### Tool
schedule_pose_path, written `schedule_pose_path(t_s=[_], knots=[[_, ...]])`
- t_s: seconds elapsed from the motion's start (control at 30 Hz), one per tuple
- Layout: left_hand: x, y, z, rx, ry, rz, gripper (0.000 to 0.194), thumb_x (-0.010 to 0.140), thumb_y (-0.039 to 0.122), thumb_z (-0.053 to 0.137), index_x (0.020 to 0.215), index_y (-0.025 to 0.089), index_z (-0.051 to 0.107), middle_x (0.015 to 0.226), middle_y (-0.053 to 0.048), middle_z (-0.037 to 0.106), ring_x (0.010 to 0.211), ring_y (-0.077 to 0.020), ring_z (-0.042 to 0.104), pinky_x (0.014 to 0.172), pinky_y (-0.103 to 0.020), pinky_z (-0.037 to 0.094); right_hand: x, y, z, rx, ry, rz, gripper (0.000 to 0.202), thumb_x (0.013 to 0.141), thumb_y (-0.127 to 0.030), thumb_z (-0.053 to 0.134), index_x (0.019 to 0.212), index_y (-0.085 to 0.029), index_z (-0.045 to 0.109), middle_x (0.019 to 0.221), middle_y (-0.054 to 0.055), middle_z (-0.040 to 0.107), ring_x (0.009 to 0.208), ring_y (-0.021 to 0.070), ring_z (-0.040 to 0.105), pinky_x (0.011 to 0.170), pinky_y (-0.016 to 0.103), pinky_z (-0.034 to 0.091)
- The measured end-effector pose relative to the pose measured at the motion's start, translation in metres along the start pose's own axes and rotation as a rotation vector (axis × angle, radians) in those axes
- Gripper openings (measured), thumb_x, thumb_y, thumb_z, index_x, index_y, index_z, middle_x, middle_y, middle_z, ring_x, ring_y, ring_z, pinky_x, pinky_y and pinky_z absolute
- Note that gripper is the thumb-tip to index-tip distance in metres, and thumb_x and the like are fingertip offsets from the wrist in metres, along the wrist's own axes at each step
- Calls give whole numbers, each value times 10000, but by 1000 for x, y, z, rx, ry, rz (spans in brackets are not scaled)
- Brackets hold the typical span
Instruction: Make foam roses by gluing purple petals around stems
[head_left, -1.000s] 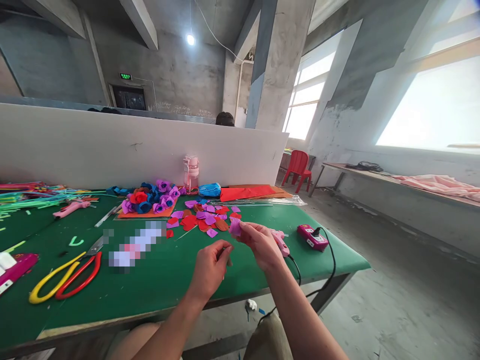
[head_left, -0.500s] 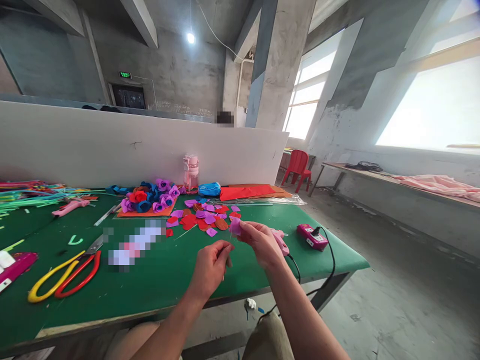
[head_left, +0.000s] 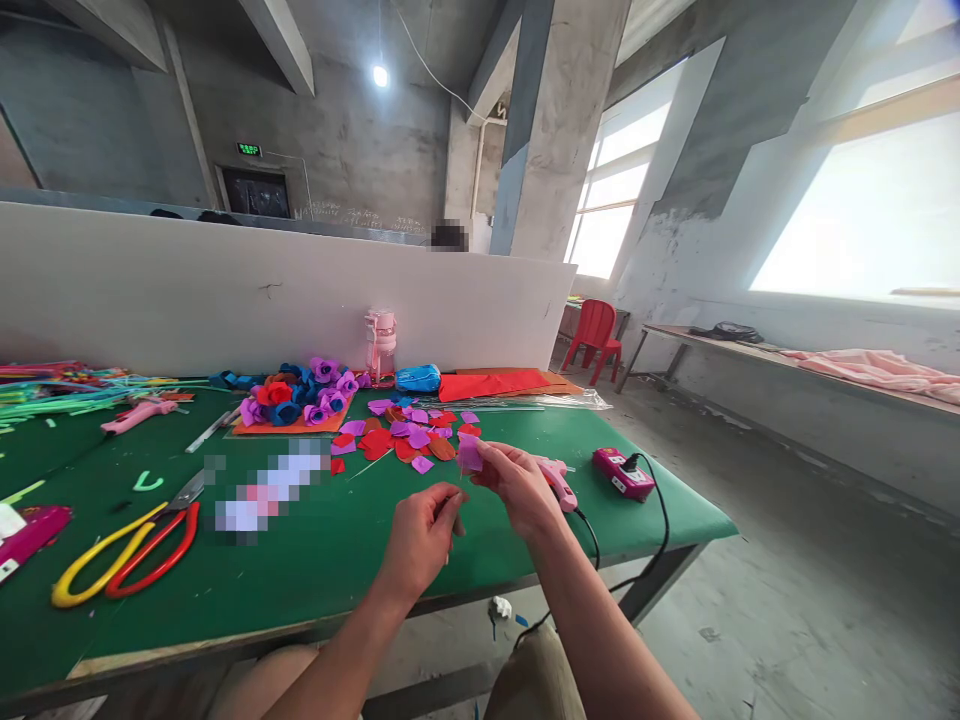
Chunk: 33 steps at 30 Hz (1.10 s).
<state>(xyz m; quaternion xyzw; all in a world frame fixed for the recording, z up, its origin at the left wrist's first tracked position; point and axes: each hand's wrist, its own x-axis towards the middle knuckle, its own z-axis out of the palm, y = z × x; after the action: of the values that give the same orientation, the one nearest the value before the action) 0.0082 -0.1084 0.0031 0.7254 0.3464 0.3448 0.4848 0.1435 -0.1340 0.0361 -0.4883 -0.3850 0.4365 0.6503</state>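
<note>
Between the thumb and fingers of my right hand (head_left: 519, 490) is a purple petal (head_left: 469, 453), held up above the table's front half. My left hand (head_left: 421, 532) is closed in a pinch just below and left of it; whatever its fingertips hold, perhaps a thin strand, is too small to make out. Loose red, purple and brown petals (head_left: 420, 437) lie spread just beyond both hands. A pink glue gun (head_left: 557, 482) rests behind my right hand, partly covered by it. Finished paper flowers (head_left: 324, 372) in purple, blue and red are heaped on an orange sheet.
Yellow-and-red-handled scissors (head_left: 142, 555) lie at the left. A magenta power strip (head_left: 624, 472) with a black cable sits near the right table edge. At the back stand a pink bottle (head_left: 381, 345), a blue packet (head_left: 418, 378) and red sheets (head_left: 495, 385) against a white partition (head_left: 285, 290).
Almost nothing differs. Both hands keep their places and the purple petal stays in my right hand; the view has shifted very slightly.
</note>
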Motion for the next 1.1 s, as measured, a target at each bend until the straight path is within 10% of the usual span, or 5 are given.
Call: schedule_pose_path(t_s=[0.67, 0.87, 1.1], knots=[[1, -3, 3, -51, -7, 3, 295, 834, 423, 419, 697, 188, 533, 538, 26, 572, 348, -87, 474, 361, -188, 350, -4, 14, 8, 174, -42, 43, 271, 671, -364, 714, 844, -166, 649, 786, 25, 674, 712, 133, 604, 693, 248, 447], [0, 1, 3, -74, 25, 1, 315, 823, 437, 439, 721, 177, 587, 516, 19, 562, 347, -100, 482, 366, -202, 346, -8, 25, 13, 186, -168, 24, 378, 643, -319, 744, 968, -192, 600, 832, 34, 686, 515, 108, 539, 422, 216, 388], [4, 0, -2, -80, 14, -41, 323, 778, 463, 492, 821, 181, 643, 659, -24, 638, 380, -114, 491, 361, -228, 345, -7, 30, 12, 222, -13, -15, 329, 615, -320, 762, 886, -183, 635, 757, 24, 696, 562, 121, 572, 480, 223, 430]])
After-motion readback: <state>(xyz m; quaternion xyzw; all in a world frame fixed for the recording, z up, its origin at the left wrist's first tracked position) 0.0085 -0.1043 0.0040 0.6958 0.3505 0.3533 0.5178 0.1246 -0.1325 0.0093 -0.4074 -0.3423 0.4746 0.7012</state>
